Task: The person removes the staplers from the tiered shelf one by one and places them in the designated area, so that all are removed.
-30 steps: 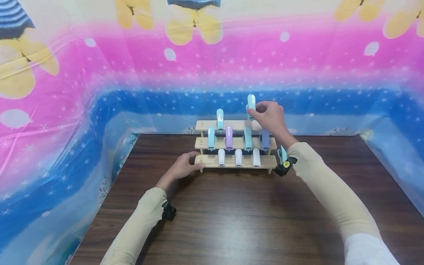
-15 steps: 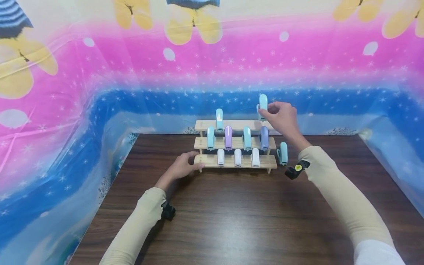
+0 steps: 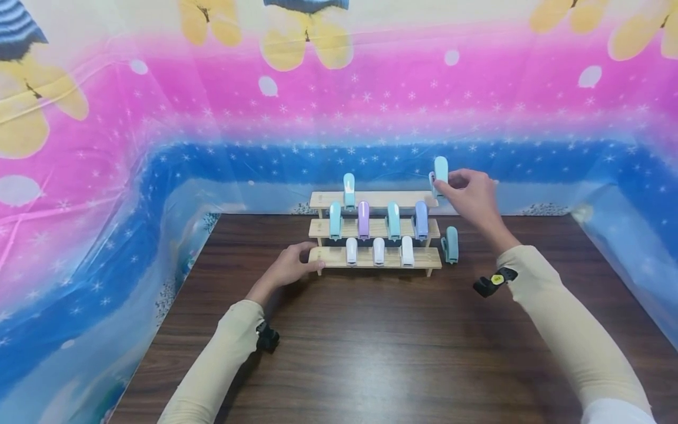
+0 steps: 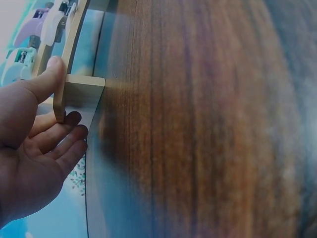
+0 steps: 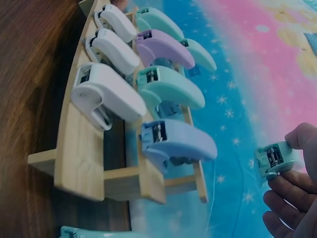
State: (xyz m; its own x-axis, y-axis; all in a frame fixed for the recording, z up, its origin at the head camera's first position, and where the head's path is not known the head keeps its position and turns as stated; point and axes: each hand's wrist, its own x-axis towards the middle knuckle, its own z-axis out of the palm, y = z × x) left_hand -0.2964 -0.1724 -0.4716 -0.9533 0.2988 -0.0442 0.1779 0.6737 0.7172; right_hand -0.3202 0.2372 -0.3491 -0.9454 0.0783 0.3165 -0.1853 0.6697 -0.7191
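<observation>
Mint stapler (image 3: 441, 169) pinched by right hand (image 3: 478, 200) near the upper right end of wooden rack (image 3: 428, 257), whose lower left end is clamped by left hand (image 3: 288, 265); blue stapler (image 3: 421, 218) could be toppled if the held one were lowered too far left.

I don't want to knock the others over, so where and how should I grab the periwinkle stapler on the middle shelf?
I'd probably pinch the periwinkle stapler by both sides of its long rounded handle, coming from above and the right. It sits rightmost on the middle shelf, its handle rising above the wood, with a mint stapler to its left.
</observation>
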